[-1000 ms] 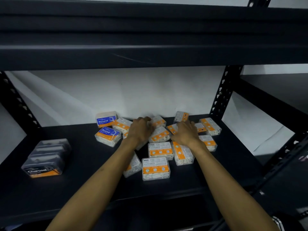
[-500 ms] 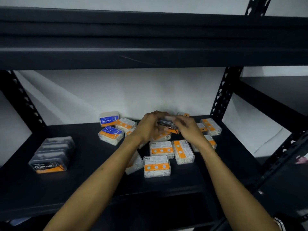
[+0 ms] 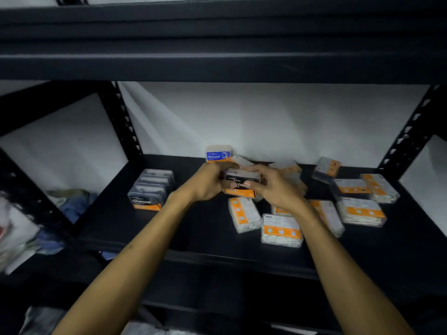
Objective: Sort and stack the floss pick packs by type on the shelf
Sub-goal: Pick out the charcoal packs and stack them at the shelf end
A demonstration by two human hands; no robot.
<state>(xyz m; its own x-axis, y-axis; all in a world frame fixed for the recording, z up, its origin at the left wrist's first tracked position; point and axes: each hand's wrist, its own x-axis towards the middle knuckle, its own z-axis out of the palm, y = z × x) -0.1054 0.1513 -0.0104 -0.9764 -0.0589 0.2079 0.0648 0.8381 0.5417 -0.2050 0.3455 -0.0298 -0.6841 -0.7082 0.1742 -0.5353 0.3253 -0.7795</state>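
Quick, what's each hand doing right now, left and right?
Left hand: grips the left end of the black charcoal floss pick pack, raised above the shelf.
Right hand: fingers curled round the same pack's right end.

Both forearms were bare from the lower frame edge to the wrists, with no sleeve on either. The left hand and right hand wore no gloves, rings or watch. Short, unpainted nails showed on the thumbs.
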